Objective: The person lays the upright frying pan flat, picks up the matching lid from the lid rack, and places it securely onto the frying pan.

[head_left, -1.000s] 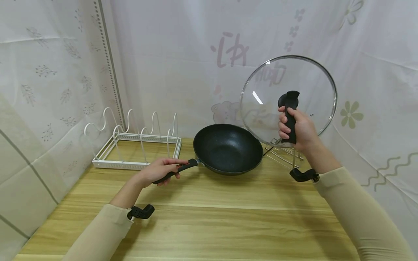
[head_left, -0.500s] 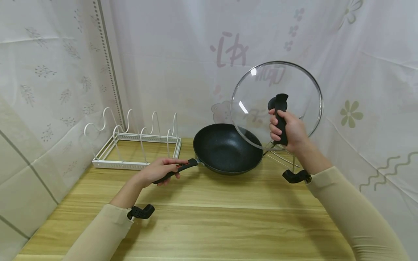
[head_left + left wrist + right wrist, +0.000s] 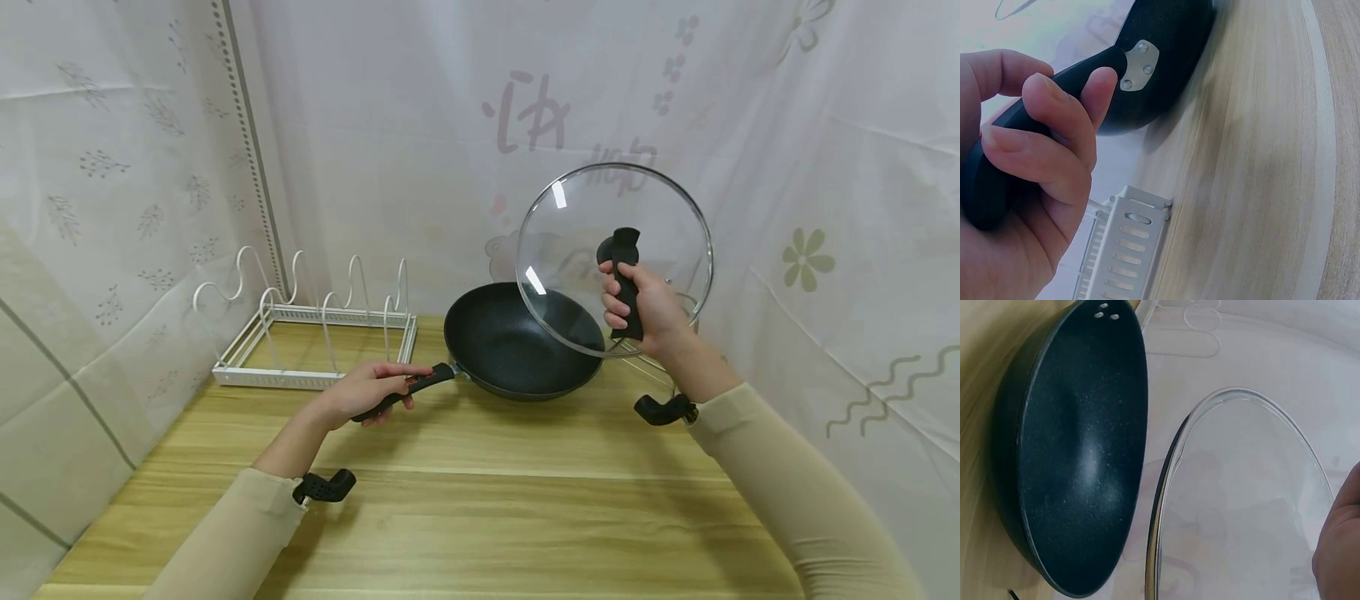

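A black wok [image 3: 517,350] sits on the wooden table, its long handle [image 3: 429,380] pointing left and toward the person. The left hand [image 3: 369,393] grips that handle; in the left wrist view its fingers [image 3: 1054,106] curl round it below a riveted metal plate [image 3: 1141,65]. Up at the right, the right hand [image 3: 652,308] holds a round glass lid [image 3: 570,225] by its black handle [image 3: 626,287]. The lid is tilted nearly upright, its lower left part in front of the wok's right side. In the right wrist view, the lid's rim [image 3: 1169,481] stands apart from the wok [image 3: 1079,444].
A white wire rack [image 3: 300,379] with curved dividers stands at the back left. Behind the lid and right forearm, another wire rack [image 3: 667,379] is partly hidden. Patterned white curtains [image 3: 420,150] hang at the back and sides. Each wrist carries a black mount [image 3: 326,486].
The right hand has moved left and slightly down with the glass lid, which now overlaps more of the wok in the head view. The left hand and the wok have hardly moved.
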Available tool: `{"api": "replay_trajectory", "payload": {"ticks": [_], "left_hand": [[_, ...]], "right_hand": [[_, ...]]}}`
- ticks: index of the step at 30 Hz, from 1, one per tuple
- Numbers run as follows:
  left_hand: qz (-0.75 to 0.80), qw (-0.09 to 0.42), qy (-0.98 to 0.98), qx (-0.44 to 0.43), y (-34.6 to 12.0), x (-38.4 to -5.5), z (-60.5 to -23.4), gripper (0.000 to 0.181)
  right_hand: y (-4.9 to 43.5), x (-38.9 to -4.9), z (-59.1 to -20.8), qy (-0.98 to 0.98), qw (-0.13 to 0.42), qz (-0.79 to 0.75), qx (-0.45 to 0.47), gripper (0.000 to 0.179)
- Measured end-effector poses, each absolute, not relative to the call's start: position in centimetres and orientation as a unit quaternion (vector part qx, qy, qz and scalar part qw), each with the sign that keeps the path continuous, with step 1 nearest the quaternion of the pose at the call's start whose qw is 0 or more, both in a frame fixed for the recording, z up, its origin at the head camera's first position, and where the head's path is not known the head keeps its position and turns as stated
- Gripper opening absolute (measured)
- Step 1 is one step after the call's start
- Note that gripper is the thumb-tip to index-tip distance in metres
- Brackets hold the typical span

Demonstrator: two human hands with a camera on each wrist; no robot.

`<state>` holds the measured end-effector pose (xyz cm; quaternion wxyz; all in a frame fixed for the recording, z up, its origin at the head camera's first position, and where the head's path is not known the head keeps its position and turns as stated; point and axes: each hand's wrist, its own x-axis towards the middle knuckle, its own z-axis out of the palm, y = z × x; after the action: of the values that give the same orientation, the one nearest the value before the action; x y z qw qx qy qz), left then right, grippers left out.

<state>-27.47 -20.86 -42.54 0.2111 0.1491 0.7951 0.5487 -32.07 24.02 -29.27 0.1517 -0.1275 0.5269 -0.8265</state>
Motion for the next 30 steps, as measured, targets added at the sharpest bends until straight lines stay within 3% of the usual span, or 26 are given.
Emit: {"api": "replay_trajectory", "payload": {"ticks": [30], "left_hand": [[0.547, 0.213, 0.795, 0.151, -20.9, -27.6, -42.7, 0.049]], "right_hand": [[21.3, -32.4, -32.5, 0.500, 0.225, -0.833, -0.068, 0.026]]}}
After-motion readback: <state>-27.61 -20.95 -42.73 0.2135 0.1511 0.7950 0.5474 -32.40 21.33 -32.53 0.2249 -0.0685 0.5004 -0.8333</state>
